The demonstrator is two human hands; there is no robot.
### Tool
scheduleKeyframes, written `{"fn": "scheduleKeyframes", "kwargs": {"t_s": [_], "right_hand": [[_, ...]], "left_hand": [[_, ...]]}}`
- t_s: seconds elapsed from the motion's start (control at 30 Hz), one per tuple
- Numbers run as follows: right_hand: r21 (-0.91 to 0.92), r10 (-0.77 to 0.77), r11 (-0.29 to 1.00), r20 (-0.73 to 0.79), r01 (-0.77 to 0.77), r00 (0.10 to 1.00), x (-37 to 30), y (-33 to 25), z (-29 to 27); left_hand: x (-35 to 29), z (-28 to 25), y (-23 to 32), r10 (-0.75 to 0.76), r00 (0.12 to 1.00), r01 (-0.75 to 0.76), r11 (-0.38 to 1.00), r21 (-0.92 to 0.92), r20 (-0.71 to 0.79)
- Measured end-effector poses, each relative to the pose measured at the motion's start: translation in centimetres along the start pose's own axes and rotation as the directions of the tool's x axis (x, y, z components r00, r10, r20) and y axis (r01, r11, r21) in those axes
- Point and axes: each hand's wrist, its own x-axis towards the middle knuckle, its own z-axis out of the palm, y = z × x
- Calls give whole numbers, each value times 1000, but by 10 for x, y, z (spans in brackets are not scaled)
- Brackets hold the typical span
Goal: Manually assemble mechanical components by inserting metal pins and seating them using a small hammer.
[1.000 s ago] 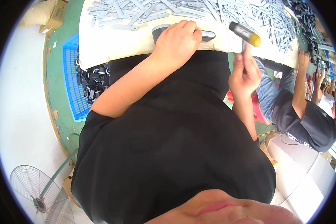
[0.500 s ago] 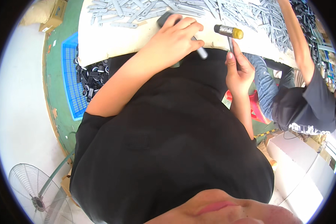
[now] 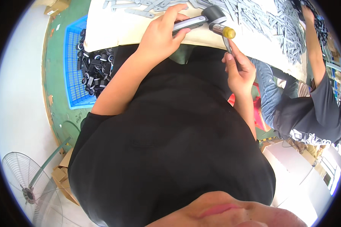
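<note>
My left hand (image 3: 161, 36) is closed round the long bar of a black-and-grey part (image 3: 189, 25), above the table's near edge. The part's thick, round black end (image 3: 214, 14) points to the right, away from my fingers. In my right hand (image 3: 240, 73) is the thin handle of a mallet (image 3: 228, 32). One end of the mallet's head is yellow and the other is dark. That dark end is right by the part's round end; whether they touch I cannot tell.
Many flat grey strips (image 3: 291, 38) lie in piles on the pale table (image 3: 130, 32). A blue crate (image 3: 69, 68) holding black parts with round ends stands on the floor at left. A co-worker's arm (image 3: 317, 56) reaches over at right. A fan (image 3: 28, 195) stands lower left.
My left hand has turned the part so its round end now points right instead of up and left. The mallet has moved left and slightly down, close to that end.
</note>
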Motion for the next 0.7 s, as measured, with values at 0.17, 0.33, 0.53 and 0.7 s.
{"fn": "scheduleKeyframes", "kwargs": {"t_s": [0.17,0.33,0.53,0.7], "right_hand": [[-14,-56,998,115,58,992,14,-21,1],[-130,-359,922,76,366,930,30,-50,-1],[-227,-542,820,-7,526,841,44,-31,14],[-387,-281,857,204,341,938,38,-56,11]], "left_hand": [[-2,14,-24,29,997,-39,990,-138,-76],[-8,18,-26,-46,995,33,989,-146,-87],[-8,19,-24,-31,994,27,999,-41,-106],[-9,23,-29,25,991,-26,1000,-9,-135]]}}
